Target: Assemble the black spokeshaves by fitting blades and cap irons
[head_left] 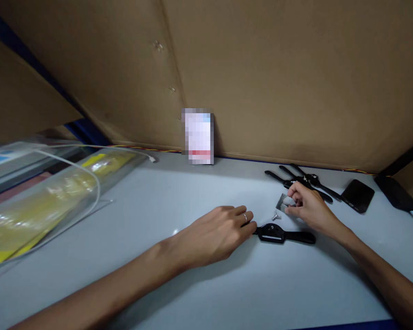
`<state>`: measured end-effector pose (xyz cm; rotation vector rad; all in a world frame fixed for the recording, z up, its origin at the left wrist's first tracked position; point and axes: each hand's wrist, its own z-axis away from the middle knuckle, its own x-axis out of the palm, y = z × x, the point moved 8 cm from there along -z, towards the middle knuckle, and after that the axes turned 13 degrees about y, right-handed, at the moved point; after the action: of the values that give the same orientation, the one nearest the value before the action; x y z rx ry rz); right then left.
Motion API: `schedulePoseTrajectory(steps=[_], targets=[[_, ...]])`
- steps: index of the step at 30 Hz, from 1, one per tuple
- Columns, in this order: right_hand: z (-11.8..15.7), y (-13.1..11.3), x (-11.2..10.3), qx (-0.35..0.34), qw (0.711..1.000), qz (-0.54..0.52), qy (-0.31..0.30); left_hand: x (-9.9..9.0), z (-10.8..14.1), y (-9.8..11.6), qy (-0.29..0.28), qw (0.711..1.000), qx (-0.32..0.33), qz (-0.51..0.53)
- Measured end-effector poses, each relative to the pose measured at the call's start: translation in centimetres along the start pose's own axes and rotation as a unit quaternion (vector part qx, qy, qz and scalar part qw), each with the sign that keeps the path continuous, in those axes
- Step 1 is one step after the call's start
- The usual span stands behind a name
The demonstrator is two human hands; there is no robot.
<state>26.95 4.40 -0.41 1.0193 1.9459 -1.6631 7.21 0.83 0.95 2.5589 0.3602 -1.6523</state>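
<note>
A black two-handled tool point(271, 233) with a slotted middle lies on the pale table point(192, 293). My left hand point(232, 229), with a ring on one finger, is closed over the tool's left handle, which it mostly hides. Behind the tool, my right hand point(301, 201) pinches a small flat piece point(288, 201) that looks grey and shiny. Just below that piece, small silvery screws point(275, 216) rest on the table. Several similar black tools point(304, 182) lie in a pile behind my right hand.
A black phone point(358, 195) lies at the right, near a dark flat object point(397, 192). A lit screen point(198, 136), blurred out, stands against the cardboard wall point(278, 82). Plastic-wrapped yellow material point(65, 192) and a white cable point(98, 183) occupy the left.
</note>
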Motion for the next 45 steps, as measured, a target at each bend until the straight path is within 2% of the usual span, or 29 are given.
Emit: schedulePoseTrajectory(steps=[2,4,9,14,23,31,42,45], targets=[[-0.2,-0.6,-0.8,0.002,0.998,-0.053,0.027,0.1,0.0,0.0,-0.007,1.0,0.0,-0.008],[-0.1,-1.5,-1.2,-0.001,0.995,-0.101,0.02,0.4,0.0,-0.1,-0.019,1.0,-0.002,-0.008],[1.7,-3.8,0.5,-0.021,0.987,-0.125,-0.103,0.4,0.0,-0.2,-0.027,1.0,0.004,-0.014],[2.8,-3.8,2.1,-0.025,0.981,-0.112,-0.155,0.3,0.0,-0.1,-0.017,1.0,0.012,-0.017],[3.4,-4.7,2.5,-0.107,0.979,-0.076,-0.159,0.1,-0.1,0.2,0.01,1.0,0.021,-0.012],[3.5,-4.8,2.9,-0.116,0.979,-0.074,-0.148,0.1,0.0,0.2,0.011,1.0,0.023,-0.006],[3.8,-5.3,3.0,-0.133,0.975,-0.064,-0.165,-0.2,-0.2,0.5,0.018,1.0,0.021,-0.002],[3.6,-5.5,2.5,-0.146,0.977,-0.05,-0.147,0.0,-0.1,0.4,0.007,1.0,0.011,0.007]])
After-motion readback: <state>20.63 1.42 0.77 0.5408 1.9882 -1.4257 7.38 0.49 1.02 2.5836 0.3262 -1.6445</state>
